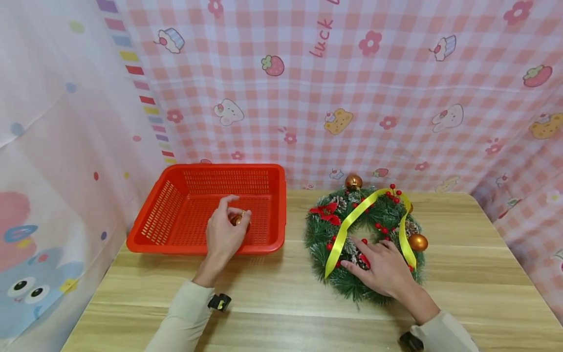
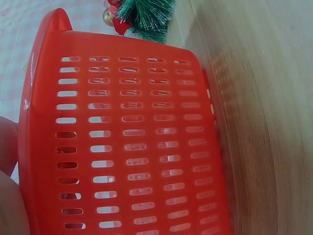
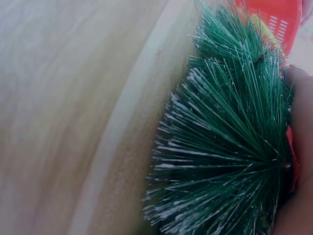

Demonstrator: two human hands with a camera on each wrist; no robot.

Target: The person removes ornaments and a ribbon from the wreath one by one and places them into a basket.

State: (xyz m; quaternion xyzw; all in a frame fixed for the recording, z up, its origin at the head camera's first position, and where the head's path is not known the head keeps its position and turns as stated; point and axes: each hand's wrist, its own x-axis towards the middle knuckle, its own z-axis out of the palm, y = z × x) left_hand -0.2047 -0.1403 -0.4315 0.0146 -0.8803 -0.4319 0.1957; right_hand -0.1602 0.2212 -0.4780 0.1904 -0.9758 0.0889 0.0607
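Over the front part of the red plastic basket (image 1: 176,247), my left hand (image 1: 223,233) pinches a small gold Christmas bauble (image 1: 236,221) near its cap, between thumb and fingertips. The hand hides some of the bauble. My right hand (image 1: 387,270) rests on the front right of a green Christmas wreath (image 1: 317,239), fingers spread towards its centre. A yellow ribbon (image 1: 347,221) lies loosely across the wreath, its two tails hanging forward. Gold baubles (image 1: 418,242), red berries, pinecones and a red poinsettia (image 1: 326,213) decorate the ring. In the left wrist view the basket wall (image 2: 146,46) blocks the bauble.
Both the basket and the wreath stand on a wood-grain table (image 1: 281,318), basket left, wreath right. Behind them hangs a pink checked cloth (image 1: 264,132), with a pale printed cloth (image 1: 66,146) at the left. Another gold bauble (image 1: 353,182) sits at the wreath's back edge.
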